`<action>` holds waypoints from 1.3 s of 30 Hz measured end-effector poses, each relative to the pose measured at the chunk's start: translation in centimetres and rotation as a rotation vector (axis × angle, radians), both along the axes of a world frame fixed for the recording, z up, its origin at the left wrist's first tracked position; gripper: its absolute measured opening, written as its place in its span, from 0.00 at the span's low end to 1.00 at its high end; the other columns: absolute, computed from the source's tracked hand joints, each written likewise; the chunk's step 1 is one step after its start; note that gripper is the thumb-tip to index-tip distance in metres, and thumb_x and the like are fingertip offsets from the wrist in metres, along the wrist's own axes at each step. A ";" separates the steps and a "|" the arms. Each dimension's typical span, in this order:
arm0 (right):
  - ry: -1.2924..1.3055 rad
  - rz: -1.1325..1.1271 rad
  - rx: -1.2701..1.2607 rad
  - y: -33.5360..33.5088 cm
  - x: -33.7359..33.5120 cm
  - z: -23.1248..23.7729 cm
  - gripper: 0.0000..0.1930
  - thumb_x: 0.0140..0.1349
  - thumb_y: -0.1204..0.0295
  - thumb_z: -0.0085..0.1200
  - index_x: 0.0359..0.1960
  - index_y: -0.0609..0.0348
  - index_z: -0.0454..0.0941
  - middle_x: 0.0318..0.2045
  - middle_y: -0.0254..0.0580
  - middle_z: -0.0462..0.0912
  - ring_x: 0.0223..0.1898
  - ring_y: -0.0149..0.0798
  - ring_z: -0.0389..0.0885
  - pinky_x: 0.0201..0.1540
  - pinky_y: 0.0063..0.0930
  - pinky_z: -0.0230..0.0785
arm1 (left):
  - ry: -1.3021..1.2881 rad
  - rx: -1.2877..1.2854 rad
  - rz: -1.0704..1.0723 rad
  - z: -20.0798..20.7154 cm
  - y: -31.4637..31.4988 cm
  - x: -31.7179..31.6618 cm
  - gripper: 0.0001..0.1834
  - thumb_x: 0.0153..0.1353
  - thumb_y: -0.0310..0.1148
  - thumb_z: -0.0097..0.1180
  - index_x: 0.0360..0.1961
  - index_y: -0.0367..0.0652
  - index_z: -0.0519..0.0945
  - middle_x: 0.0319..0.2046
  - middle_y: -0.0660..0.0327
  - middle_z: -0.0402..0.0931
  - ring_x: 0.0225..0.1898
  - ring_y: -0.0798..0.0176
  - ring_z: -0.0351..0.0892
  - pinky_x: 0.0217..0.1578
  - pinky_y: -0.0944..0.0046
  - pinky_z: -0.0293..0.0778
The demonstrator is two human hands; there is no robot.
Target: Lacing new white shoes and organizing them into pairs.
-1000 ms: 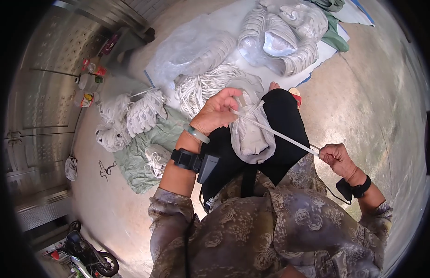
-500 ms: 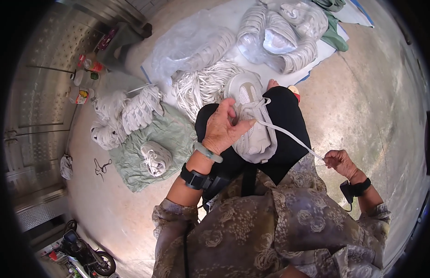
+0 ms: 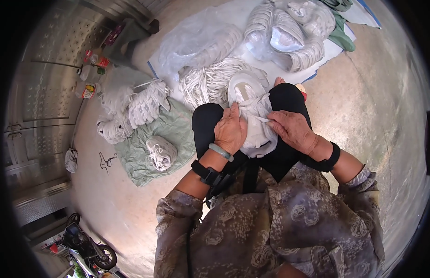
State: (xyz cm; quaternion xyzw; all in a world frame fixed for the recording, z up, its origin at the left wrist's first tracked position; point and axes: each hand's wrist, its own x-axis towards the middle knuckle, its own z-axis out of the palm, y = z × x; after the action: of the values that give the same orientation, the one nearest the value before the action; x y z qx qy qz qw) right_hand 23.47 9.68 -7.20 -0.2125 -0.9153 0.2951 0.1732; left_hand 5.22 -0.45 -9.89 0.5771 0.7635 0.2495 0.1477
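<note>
white shoe (image 3: 252,116) on lap: left hand (image 3: 230,132) closed on its side, right hand (image 3: 294,129) pinching white lace (image 3: 262,118). finished shoes (image 3: 131,109) piled on green cloth (image 3: 178,134), floor.

- You wear a loose blouse (image 3: 270,227) in grey-brown with a pale rose print, its sleeves ending just below the elbows.
- Your trousers (image 3: 289,104) are black.
- On your left wrist, beside the blouse cuff, sit a black strap (image 3: 205,172) and a pale green bangle (image 3: 221,152).
- A black band (image 3: 330,158) circles your right wrist.
</note>
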 end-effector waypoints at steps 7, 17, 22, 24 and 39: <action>-0.110 0.165 0.110 -0.4 2.9 1.3 0.08 0.43 0.77 0.51 0.28 0.60 0.74 0.20 0.43 0.76 0.23 0.44 0.76 0.26 0.32 0.69 | 0.025 -0.127 0.007 0.3 0.4 0.4 0.22 0.52 0.32 0.43 0.47 0.28 0.66 0.40 0.40 0.69 0.34 0.42 0.74 0.35 0.52 0.72; -0.138 -0.093 -0.047 0.4 -1.2 1.3 0.39 0.43 0.47 0.59 0.47 0.65 0.57 0.25 0.50 0.77 0.31 0.48 0.78 0.31 0.33 0.69 | -0.126 -0.082 -0.014 2.4 0.5 -0.8 0.27 0.52 0.39 0.50 0.48 0.29 0.66 0.42 0.40 0.69 0.39 0.42 0.73 0.40 0.54 0.69; -0.248 -0.044 -0.159 1.4 -2.0 1.8 0.37 0.41 0.49 0.60 0.45 0.65 0.60 0.31 0.52 0.77 0.36 0.50 0.77 0.38 0.36 0.68 | 0.004 0.073 0.023 1.8 2.7 -0.3 0.44 0.47 0.46 0.59 0.58 0.32 0.52 0.54 0.38 0.58 0.55 0.38 0.58 0.54 0.53 0.58; -0.342 -0.048 -0.312 1.9 -2.1 2.1 0.30 0.43 0.58 0.60 0.43 0.65 0.61 0.31 0.51 0.76 0.37 0.51 0.76 0.41 0.37 0.67 | -0.078 0.014 0.029 1.4 3.4 0.1 0.47 0.45 0.46 0.61 0.59 0.32 0.50 0.55 0.38 0.55 0.56 0.39 0.57 0.55 0.54 0.58; -0.240 -0.165 0.101 1.5 -3.2 -0.1 0.09 0.48 0.71 0.50 0.29 0.64 0.71 0.25 0.53 0.78 0.33 0.50 0.78 0.40 0.34 0.70 | -0.083 -0.114 0.207 0.6 4.8 2.5 0.52 0.38 0.38 0.62 0.62 0.41 0.45 0.57 0.42 0.51 0.56 0.39 0.56 0.53 0.49 0.58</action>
State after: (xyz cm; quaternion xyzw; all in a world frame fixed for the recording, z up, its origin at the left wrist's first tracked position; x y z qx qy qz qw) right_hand 20.22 11.22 -7.32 -0.3117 -0.9226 0.2058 0.0966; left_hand 7.69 4.33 -9.26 0.4751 0.8251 0.2432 0.1855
